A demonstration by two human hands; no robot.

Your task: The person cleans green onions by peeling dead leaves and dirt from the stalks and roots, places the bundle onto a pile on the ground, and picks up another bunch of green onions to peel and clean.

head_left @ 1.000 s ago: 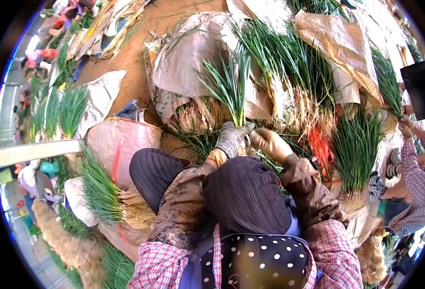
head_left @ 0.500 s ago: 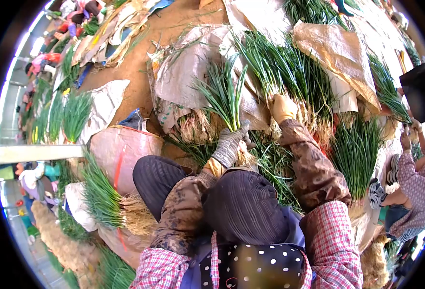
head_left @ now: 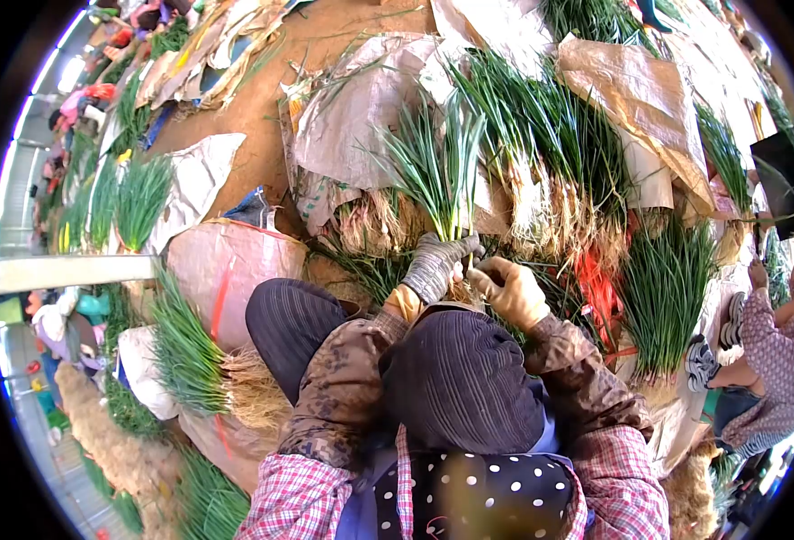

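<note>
My left hand (head_left: 437,265), in a grey knit glove, is wrapped around the lower stems of a bunch of green onions (head_left: 437,166). The leaves fan upward and the roots point toward my lap, partly hidden by the hand and knee. Close beside it on the right, my right hand (head_left: 512,290), in a tan glove, is bent with thumb and fingers pinched on a pale green onion stalk (head_left: 471,259) at the bunch's edge. Ahead lies a large pile of green onions (head_left: 541,135), roots toward me.
A tied bundle of green onions (head_left: 190,355) lies on a pinkish sack (head_left: 235,270) at left. Another bundle (head_left: 667,297) stands to the right, near red ties (head_left: 599,292). A woven sheet (head_left: 626,99) partly covers the pile. A co-worker (head_left: 779,369) sits at far right.
My right hand has left the pile and come down and left, next to the left hand. The left hand still grips the bunch, which now looks fuller and slightly further right.
</note>
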